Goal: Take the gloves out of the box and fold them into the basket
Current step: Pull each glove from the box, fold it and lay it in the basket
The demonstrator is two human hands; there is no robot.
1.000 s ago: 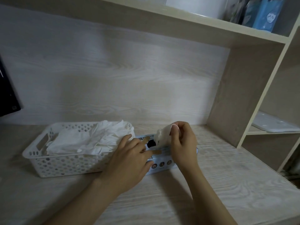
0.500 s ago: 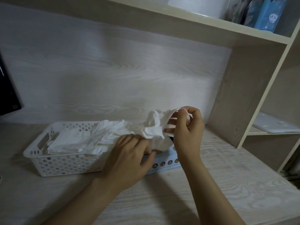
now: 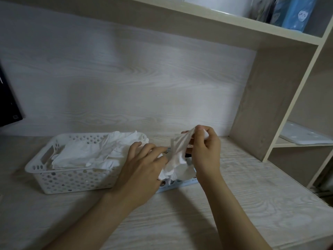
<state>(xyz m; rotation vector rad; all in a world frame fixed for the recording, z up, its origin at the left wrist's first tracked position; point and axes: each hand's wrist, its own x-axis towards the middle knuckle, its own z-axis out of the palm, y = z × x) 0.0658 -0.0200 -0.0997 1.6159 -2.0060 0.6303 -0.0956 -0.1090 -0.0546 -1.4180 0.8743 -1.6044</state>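
Partly done: folded gloves (image 3: 86,156) occupy the basket (image 3: 72,179). Right hand (image 3: 205,152) pinches another glove (image 3: 177,152), unfolded; left hand (image 3: 144,165), fingers extended, steadies the box (image 3: 180,184).

**Right hand pinches high, left lies flat**

We've got both bare forearms reaching in from below. Our right hand (image 3: 205,152) is up, fingers (image 3: 202,132) curled, pinching the top of a glove (image 3: 178,156). Our left hand (image 3: 144,165) sits lower, palm down, fingers fairly straight and slightly spread, thumb hidden underneath.
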